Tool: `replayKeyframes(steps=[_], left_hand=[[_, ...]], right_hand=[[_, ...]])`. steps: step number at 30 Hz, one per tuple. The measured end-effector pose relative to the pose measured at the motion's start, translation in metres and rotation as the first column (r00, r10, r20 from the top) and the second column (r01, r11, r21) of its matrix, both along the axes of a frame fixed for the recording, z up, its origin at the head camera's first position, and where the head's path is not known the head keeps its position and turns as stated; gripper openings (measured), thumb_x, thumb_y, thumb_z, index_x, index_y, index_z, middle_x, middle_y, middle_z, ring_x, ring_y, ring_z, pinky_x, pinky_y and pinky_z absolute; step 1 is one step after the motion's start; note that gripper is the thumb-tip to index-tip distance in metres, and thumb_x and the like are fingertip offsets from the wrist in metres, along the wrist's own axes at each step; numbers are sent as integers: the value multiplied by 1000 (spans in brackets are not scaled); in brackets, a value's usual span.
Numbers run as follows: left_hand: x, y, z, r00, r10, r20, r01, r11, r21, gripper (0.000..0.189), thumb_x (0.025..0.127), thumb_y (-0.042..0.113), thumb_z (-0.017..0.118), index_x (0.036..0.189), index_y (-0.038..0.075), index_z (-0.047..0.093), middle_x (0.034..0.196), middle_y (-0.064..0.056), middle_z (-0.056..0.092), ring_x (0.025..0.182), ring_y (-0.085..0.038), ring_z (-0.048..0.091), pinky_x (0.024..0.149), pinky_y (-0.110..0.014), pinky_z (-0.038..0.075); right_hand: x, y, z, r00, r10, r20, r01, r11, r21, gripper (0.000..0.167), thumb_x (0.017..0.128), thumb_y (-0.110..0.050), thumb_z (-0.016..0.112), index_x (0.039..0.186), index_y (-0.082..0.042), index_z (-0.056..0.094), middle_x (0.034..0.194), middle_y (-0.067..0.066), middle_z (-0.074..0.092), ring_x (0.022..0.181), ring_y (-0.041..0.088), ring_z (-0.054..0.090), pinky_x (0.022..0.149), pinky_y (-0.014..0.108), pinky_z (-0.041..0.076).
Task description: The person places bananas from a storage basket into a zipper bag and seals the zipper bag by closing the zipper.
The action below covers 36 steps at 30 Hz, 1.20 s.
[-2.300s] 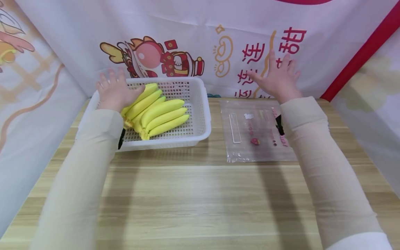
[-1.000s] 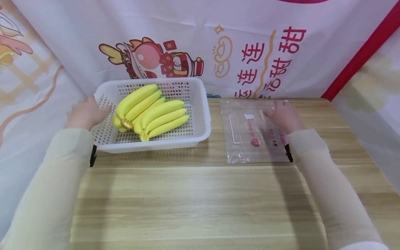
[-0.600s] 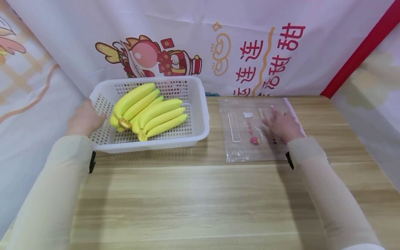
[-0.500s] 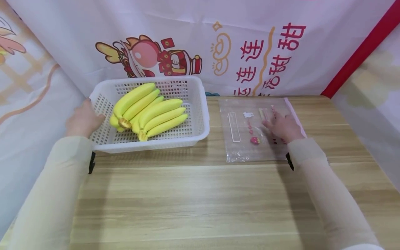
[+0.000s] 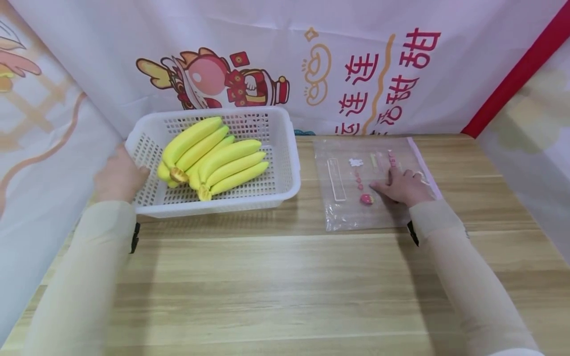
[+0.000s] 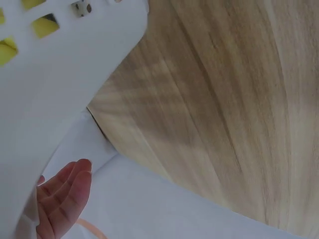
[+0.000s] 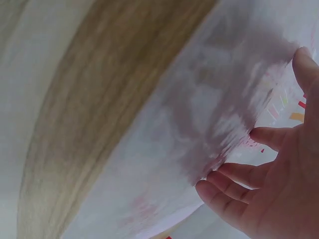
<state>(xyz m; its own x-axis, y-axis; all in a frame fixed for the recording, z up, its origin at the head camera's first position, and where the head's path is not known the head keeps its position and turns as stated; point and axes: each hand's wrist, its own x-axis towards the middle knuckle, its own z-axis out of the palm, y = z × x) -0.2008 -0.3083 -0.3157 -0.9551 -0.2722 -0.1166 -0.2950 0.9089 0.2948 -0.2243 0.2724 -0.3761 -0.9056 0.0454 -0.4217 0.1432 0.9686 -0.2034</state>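
Observation:
At the far left of the head view, my left hand (image 5: 118, 175) holds the left end of a white perforated plastic basket (image 5: 285, 200). Its thumb reaches over the rim, while its fingers (image 6: 70, 194) curve along the outside in the left wrist view. Two bunches of yellow bananas (image 5: 236, 168) lie side by side in the basket. To the right, my right hand (image 5: 403, 185) rests its spread fingertips on a clear plastic bag (image 5: 343, 212) with pink prints and a strawberry picture, lying flat. In the right wrist view its fingers (image 7: 234, 181) touch the crinkled film.
A wooden table (image 5: 267, 287) extends toward me in front of the basket and bag. White printed cloth (image 5: 249, 24) hangs behind, close to the basket's back edge. More cloth walls stand at left and right, with a red strip (image 5: 512, 89) in the right corner.
Both hands came down from a raised, spread pose. The left moved to the basket's left end, the right onto the bag. Lately the right fingers spread slightly; basket and bag stay put.

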Motion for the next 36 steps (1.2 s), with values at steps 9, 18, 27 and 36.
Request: replayKeyframes(steps=[9,18,27,36], left_hand=[[0,3,-4,999,1,-50,-5,996,-92,73,94,25,49,143,-15,12,98,-35,46,76,-43,56,58,-50,48],[2,2,-6,999,2,-54,-9,993,-115,72,95,27,50,143,-15,14,98,-34,45,76,-43,54,59,-50,46],[-1,1,-7,999,9,-47,-16,991,-132,73,95,28,48,143,-14,13,99,-34,44,76,-42,54,58,-49,47],[0,4,-5,1000,6,-4,-7,985,-173,74,96,29,47,144,-15,10,100,-34,42,76,-41,52,63,-50,46]], right_hand=[[-3,5,-4,998,56,-4,-56,998,2,102,88,-72,34,152,-4,-8,140,45,19,124,59,25,100,71,30],[-2,7,-3,997,68,22,-68,998,5,103,88,-74,33,151,-5,-10,142,45,13,127,62,19,102,73,27],[-2,10,0,994,83,68,-82,996,-17,104,88,-73,35,151,-2,-8,146,44,3,130,64,9,105,75,18],[-1,11,2,994,54,96,-50,998,-44,107,85,-76,37,152,-6,-6,148,41,2,131,63,8,104,77,17]])
